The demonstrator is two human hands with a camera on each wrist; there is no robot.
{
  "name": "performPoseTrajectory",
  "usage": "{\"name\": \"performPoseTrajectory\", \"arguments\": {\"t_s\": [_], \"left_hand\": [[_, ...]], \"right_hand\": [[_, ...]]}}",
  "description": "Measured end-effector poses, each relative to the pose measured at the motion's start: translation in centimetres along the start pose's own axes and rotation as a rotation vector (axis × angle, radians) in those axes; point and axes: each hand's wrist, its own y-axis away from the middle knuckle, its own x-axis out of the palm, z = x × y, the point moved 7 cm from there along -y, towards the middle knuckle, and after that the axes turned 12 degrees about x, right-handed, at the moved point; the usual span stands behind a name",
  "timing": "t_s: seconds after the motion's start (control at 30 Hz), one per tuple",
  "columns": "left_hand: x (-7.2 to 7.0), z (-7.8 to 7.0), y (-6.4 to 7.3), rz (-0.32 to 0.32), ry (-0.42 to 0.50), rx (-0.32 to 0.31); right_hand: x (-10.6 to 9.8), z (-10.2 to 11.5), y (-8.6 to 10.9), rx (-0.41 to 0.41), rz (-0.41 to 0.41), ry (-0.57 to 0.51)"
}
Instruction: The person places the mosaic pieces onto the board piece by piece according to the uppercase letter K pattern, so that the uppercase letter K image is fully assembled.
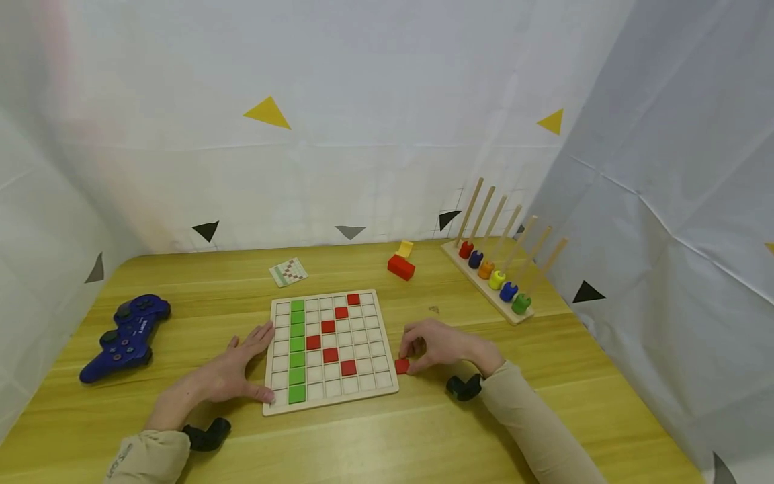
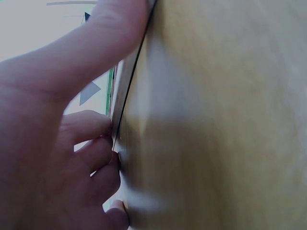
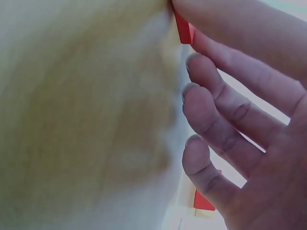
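A square wooden grid board (image 1: 361, 351) lies flat on the table. Down one of its left columns runs a line of green tiles (image 1: 297, 343), and several red tiles (image 1: 330, 355) form a sideways V in the cells. My left hand (image 1: 232, 371) rests along the board's left edge, fingers extended and thumb on the near corner. Just off the right edge, my right hand (image 1: 444, 344) pinches a loose red tile (image 1: 402, 366) between thumb and index finger, close to the tabletop. In the right wrist view the other fingers (image 3: 199, 108) are bent and touch no tile.
On the left lies a blue game controller (image 1: 128, 336). Behind the board are a small pattern card (image 1: 289, 272), a red block (image 1: 401, 267) and a yellow piece (image 1: 404, 249). A wooden peg stand (image 1: 484, 286) with coloured rings stands at the back right, near the wall sheet.
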Motion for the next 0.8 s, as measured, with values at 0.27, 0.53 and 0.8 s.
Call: {"name": "performPoseTrajectory", "arguments": {"t_s": [0.27, 0.53, 0.8], "left_hand": [[-0.09, -0.20, 0.05, 0.002, 0.002, -0.004], [-0.10, -0.18, 0.07, 0.003, 0.009, 0.001], [-0.09, -0.15, -0.01, 0.001, 0.004, 0.008]], "right_hand": [[-0.06, -0.12, -0.17, 0.015, -0.011, 0.022], [-0.22, 0.00, -0.12, 0.047, -0.016, 0.031], [-0.13, -0.64, -0.22, 0.065, -0.031, 0.050]]}}
